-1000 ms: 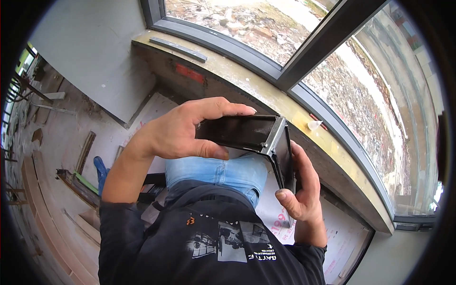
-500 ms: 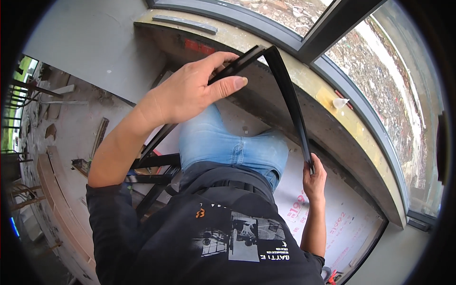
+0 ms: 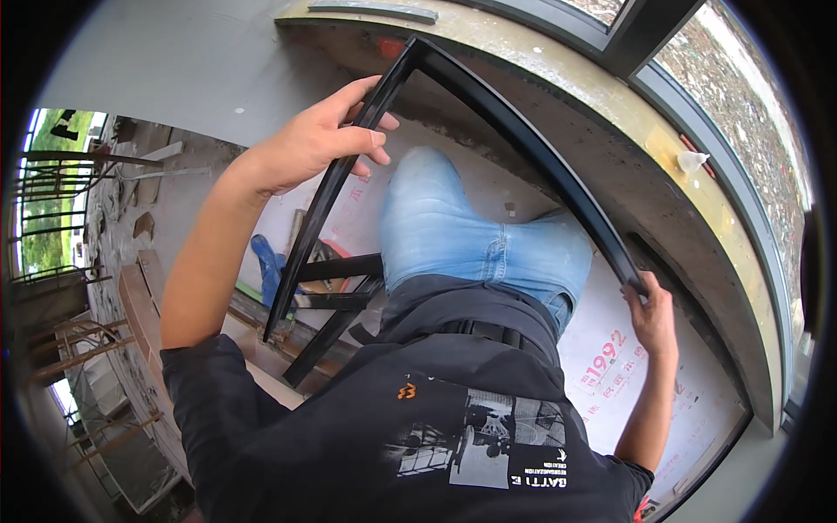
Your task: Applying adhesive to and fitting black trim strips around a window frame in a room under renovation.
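Two long black profile bars meet at a corner and make an angled frame piece (image 3: pixel 558 164), held up in front of my body. My left hand (image 3: pixel 318 144) is wrapped round the left bar a little below the corner, thumb across its near side. That bar's free end slants down to the lower left. At the far end of the right bar, my right hand (image 3: pixel 652 318) pinches the tip between thumb and fingers. Below the frame piece are my knees in blue jeans (image 3: pixel 453 231).
A yellowish sill (image 3: pixel 575 78) curves along the window, bearing a grey strip (image 3: pixel 375 10) and a white cone-shaped nozzle (image 3: pixel 692 161). Black metal legs (image 3: pixel 340 267) stand left of my thigh, near a blue cloth-like item (image 3: pixel 267 266). Red-printed white sheeting (image 3: pixel 602 392) covers the floor.
The frame piece has turned and lies flatter to view, its corner shifted left and up. My right hand has moved right with its end. The view has shifted too.
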Demonstrator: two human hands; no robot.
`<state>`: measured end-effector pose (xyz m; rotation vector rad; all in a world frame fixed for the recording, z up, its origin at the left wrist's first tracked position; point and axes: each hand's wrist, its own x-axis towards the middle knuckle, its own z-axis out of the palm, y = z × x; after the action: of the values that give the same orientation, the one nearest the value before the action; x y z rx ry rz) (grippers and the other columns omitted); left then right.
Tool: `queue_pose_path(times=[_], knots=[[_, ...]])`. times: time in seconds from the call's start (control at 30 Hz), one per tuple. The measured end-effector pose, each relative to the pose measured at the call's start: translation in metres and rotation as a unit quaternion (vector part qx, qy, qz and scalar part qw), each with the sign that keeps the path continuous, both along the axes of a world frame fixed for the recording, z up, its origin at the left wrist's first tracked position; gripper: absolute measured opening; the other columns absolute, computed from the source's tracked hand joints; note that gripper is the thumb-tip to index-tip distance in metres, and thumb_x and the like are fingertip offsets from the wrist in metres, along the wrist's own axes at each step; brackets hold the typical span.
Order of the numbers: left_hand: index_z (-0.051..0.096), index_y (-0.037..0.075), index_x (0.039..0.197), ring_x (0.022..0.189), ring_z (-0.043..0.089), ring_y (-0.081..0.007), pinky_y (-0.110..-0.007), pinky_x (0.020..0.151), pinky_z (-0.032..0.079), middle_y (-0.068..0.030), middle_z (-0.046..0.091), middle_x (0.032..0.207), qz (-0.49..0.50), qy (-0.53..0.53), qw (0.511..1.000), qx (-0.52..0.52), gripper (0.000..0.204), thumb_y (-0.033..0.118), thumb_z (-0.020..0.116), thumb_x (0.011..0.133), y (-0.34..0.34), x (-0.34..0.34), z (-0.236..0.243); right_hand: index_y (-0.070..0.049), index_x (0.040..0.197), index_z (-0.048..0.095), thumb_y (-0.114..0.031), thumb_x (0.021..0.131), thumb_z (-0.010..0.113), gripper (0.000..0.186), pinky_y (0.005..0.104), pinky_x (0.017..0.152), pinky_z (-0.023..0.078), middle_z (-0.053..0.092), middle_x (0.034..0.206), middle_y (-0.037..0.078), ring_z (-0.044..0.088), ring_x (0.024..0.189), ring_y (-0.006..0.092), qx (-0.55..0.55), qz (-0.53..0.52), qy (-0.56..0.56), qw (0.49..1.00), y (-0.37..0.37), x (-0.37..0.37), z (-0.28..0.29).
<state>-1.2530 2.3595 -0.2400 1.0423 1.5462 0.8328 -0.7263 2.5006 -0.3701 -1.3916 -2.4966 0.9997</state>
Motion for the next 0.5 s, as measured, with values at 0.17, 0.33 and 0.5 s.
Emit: queue_pose_path(times=[0.17,0.33,0.5], knots=[[0.034,0.002,0.161,0.102,0.069,-0.0192,-0.033,0.084,0.062,-0.0171,0.062,0.134,0.02,-0.063,0.997,-0.045,0.068,0.017,0.064,0.102,-0.024,-0.011,-0.001,0.002,0.11,0.062,-0.001,0.095,0.071,0.018,0.0409,0.071,0.055,0.072,0.085,0.021,0.071,0.076,0.0297,-0.028,0.031,-0.044,0.998,0.019,0.002,0.049],[0.038,-0.001,0.158,0.1,0.069,-0.0188,-0.033,0.083,0.062,-0.0169,0.063,0.131,0.013,-0.088,0.995,-0.055,0.065,0.019,0.064,0.102,-0.032,-0.016,0.0,0.001,0.11,0.064,-0.001,0.095,0.07,0.016,0.0387,0.07,0.054,0.072,0.083,0.017,0.069,0.075,0.0261,-0.035,0.03,-0.094,0.994,0.036,0.007,0.085],[0.042,-0.003,0.151,0.099,0.069,-0.0182,-0.033,0.082,0.061,-0.0167,0.064,0.129,0.006,-0.096,0.995,-0.037,0.062,0.024,0.065,0.101,-0.038,-0.019,-0.002,-0.003,0.114,0.066,-0.006,0.095,0.073,0.021,0.0413,0.082,0.05,0.072,0.088,0.016,0.064,0.086,0.029,0.044,0.023,-0.15,0.987,0.039,0.011,0.102]])
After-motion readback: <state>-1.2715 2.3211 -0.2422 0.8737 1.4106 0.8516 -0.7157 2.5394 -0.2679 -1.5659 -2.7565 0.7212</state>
